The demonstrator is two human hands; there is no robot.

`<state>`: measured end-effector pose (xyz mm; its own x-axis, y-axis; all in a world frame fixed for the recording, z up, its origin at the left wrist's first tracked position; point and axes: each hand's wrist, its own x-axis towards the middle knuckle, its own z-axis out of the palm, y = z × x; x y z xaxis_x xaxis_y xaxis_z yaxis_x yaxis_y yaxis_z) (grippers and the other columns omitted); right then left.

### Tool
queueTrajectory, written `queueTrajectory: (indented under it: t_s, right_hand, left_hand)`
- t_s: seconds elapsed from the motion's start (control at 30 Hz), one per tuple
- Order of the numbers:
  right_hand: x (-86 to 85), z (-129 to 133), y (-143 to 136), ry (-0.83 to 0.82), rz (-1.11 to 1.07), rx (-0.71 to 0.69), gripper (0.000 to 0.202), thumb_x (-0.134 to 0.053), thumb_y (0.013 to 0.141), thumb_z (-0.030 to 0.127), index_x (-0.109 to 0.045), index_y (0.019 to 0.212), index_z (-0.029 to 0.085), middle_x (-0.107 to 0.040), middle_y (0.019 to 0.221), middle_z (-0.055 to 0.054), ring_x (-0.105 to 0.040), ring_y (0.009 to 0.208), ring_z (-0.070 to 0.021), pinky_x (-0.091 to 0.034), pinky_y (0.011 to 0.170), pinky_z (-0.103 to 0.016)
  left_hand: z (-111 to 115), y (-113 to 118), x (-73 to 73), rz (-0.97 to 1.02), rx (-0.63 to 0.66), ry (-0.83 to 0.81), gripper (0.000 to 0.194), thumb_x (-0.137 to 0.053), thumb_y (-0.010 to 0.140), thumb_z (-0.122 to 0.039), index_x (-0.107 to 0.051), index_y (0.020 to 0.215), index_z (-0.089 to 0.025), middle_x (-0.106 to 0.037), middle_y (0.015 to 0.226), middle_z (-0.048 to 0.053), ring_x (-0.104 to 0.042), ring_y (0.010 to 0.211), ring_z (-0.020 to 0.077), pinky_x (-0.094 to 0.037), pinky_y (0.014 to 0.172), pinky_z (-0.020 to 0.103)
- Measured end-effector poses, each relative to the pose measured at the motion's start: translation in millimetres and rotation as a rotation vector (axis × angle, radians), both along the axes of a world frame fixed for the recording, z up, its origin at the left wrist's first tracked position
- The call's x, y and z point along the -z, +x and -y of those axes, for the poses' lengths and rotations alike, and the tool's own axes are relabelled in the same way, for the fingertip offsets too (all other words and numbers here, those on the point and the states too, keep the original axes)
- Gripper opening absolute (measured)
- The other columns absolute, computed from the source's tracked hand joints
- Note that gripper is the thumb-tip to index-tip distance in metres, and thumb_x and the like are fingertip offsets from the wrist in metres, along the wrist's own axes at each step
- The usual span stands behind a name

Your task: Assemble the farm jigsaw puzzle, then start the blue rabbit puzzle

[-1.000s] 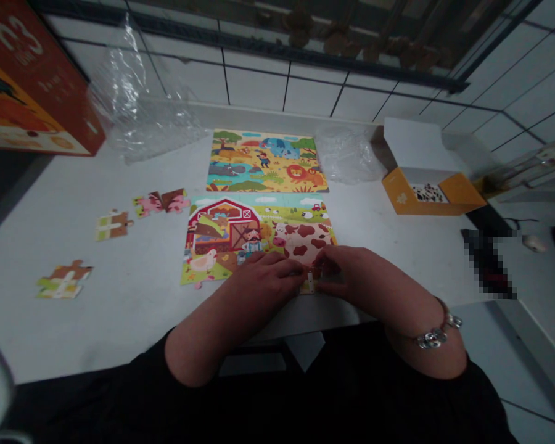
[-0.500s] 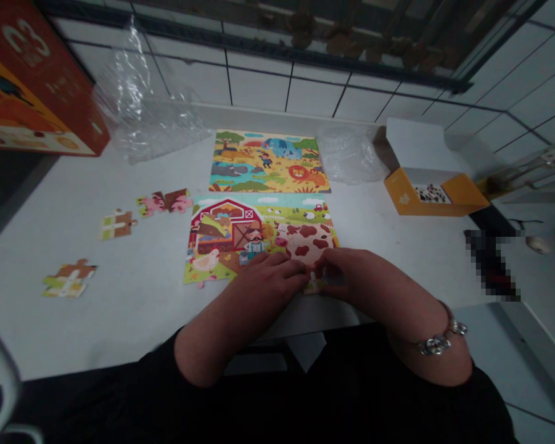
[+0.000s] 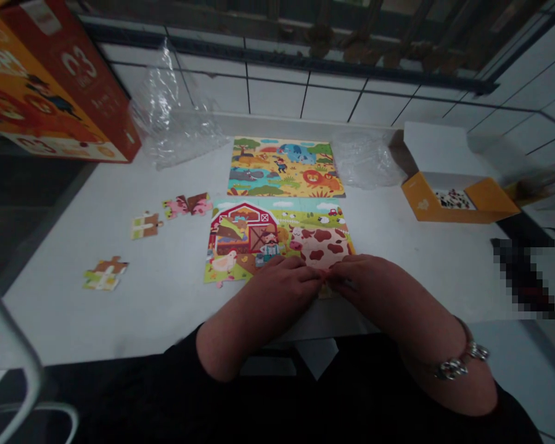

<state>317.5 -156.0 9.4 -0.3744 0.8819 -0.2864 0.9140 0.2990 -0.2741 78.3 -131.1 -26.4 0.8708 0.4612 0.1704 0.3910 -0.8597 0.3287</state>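
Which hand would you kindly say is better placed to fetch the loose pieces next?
Probably the left hand: the loose pieces lie on its side of the farm puzzle, while the right hand sits farther off and would likely reach across the left.

Near puzzle point(image 3: 282, 237) under and just ahead of left hand point(image 3: 287, 285) and right hand point(image 3: 369, 277). Far puzzle point(image 3: 284, 168) beyond it. Loose pieces point(image 3: 105, 273) left of left hand; large box point(image 3: 74, 86) beyond them, farther left. Open box point(image 3: 425, 205) ahead-right of right hand.
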Motion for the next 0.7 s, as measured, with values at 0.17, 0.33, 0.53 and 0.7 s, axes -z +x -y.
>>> queueTrajectory:
  t_s: [0.17,0.33,0.53,0.7]
  right_hand:
    - [0.3,3,-7,0.058,0.067,0.013,0.028,-0.06,0.106,0.017,-0.085,0.096,0.025,-0.086,0.099,-0.006,-0.079,0.083,-0.0231,-0.058,0.075,-0.036]
    - [-5.0,8,-13,0.062,0.043,0.034,0.029,-0.062,0.112,0.034,-0.087,0.101,0.027,-0.087,0.103,-0.006,-0.081,0.086,-0.0239,-0.056,0.072,-0.035]
    - [-4.3,6,-14,0.05,0.054,0.067,0.044,-0.054,0.115,0.043,-0.083,0.089,0.024,-0.085,0.093,-0.007,-0.076,0.076,-0.0221,-0.047,0.066,-0.035]
    - [-6.5,2,-15,0.027,0.064,0.105,0.043,-0.055,0.114,0.045,-0.08,0.086,0.024,-0.082,0.085,-0.006,-0.069,0.069,-0.0201,-0.038,0.062,-0.034]
  left_hand:
    - [-13,-14,-7.2,-0.003,-0.026,0.038,0.021,-0.064,0.106,-0.011,-0.079,0.119,-0.019,-0.082,0.123,0.01,-0.074,0.112,0.028,-0.061,0.1,0.046]
    - [-49,-81,-22.4,0.013,-0.325,0.047,0.031,-0.056,0.11,-0.024,-0.076,0.133,-0.021,-0.078,0.135,0.012,-0.071,0.127,0.0291,-0.057,0.113,0.048]
    - [-69,-174,-48.0,-0.438,-1.064,0.016,0.054,-0.045,0.109,-0.033,-0.065,0.147,0.001,-0.07,0.141,0.032,-0.07,0.125,0.041,-0.054,0.112,0.058]
    - [-77,-192,-46.0,-0.512,-1.159,-0.072,0.055,-0.057,0.104,-0.042,-0.068,0.141,-0.003,-0.075,0.128,0.028,-0.072,0.111,0.0372,-0.057,0.099,0.047]
